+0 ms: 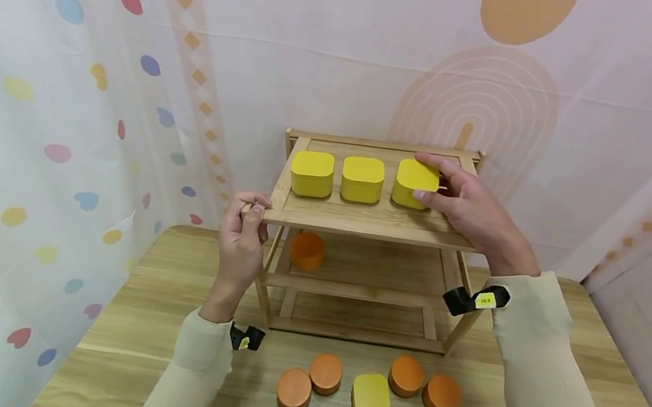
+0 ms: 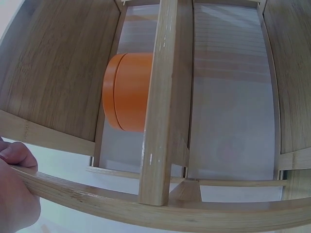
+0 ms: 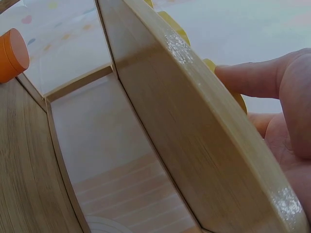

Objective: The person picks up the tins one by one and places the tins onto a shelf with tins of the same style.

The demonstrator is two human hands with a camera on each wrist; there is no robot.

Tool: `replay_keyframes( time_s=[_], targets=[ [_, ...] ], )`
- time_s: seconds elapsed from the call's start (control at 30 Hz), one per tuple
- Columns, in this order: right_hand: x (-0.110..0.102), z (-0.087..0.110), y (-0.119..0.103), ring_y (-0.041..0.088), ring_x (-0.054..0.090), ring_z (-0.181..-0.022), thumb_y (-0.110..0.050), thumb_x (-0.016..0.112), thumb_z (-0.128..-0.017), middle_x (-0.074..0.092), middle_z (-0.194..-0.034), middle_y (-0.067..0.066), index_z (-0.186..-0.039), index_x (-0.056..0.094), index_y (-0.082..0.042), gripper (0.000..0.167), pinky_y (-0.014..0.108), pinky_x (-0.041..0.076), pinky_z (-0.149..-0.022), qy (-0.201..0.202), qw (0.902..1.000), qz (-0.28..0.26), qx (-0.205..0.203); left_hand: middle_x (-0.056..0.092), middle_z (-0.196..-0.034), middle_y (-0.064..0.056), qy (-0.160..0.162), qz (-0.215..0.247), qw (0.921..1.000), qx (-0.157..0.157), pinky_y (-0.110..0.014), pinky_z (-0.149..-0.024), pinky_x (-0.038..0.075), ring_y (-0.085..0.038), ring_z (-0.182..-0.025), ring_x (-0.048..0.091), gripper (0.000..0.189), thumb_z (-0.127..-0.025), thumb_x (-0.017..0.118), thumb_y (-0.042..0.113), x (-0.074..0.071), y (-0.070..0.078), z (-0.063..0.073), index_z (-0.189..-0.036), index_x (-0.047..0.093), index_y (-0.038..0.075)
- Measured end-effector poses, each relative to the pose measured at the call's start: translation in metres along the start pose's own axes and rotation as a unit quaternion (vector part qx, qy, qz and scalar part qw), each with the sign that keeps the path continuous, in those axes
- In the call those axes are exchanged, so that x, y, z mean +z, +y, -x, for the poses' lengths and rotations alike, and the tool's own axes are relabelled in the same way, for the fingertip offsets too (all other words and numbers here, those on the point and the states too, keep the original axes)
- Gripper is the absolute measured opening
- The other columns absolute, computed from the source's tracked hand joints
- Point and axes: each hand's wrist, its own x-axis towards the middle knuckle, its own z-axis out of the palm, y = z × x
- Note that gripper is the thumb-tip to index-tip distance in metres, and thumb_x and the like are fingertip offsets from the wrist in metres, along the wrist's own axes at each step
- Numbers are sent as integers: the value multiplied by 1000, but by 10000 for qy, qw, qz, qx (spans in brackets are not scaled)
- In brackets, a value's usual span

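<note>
A wooden three-tier shelf rack [image 1: 369, 228] stands on the table. Three yellow square tins with rounded corners sit in a row on its top board: a left tin [image 1: 312, 175], a middle tin [image 1: 362, 181] and a right tin [image 1: 409, 182]. My right hand [image 1: 475, 207] grips the right tin between thumb and fingers, at the right end of the row. With my left hand [image 1: 243, 237] I hold the top board's front left corner, thumb and fingers curled round the frame [image 2: 29, 177]. One orange round tin [image 2: 131, 92] stands on the middle board, at the left.
In front of the rack lie another yellow square tin [image 1: 370, 397] and several orange round tins, among them one at the left [image 1: 294, 390] and one at the right [image 1: 442, 396]. A patterned curtain [image 1: 348, 47] hangs behind the rack and along the left.
</note>
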Motion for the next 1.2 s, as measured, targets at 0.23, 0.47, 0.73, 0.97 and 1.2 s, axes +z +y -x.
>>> replay_keyframes(
  time_s=[0.23,0.47,0.73,0.97,1.2],
  targets=[
    [1,-2,0,21,46,-118,-12,57,-99,41,-145,11,-152,36,-14,58,22,42,-88,-82,10000,5,1,42,-71,0,-12,-7,10000,41,-20,-51,34,-11,-55,38,23,-102,39,9,-1,1,-1,-100,49,-12],
    [2,-1,2,19,44,-117,-12,54,-101,38,-148,8,-153,34,-15,56,23,42,-88,-190,9998,-21,-11,43,-77,0,16,-6,10000,-10,-21,-52,35,-11,-56,38,22,-101,39,8,-1,0,2,-100,49,-12],
    [2,2,2,20,44,-125,-11,53,-101,38,-150,8,-153,34,-15,56,21,40,-93,-140,9998,59,-123,46,-81,2,0,80,9999,74,-20,-52,35,-11,-57,38,21,-101,40,6,0,1,2,-100,48,-13],
    [2,2,3,20,44,-125,-11,53,-100,39,-149,9,-153,35,-15,56,21,40,-93,-81,9998,12,-173,46,-81,3,-41,70,9999,85,-20,-51,34,-10,-56,38,22,-102,39,7,-1,1,3,-101,48,-13],
    [1,1,5,22,42,-133,-12,55,-99,40,-151,9,-151,37,-17,55,34,37,-105,170,9998,-38,-111,46,-81,1,-45,40,9999,111,-19,-52,34,-10,-57,38,22,-101,39,7,0,0,2,-100,47,-13]
  ],
)
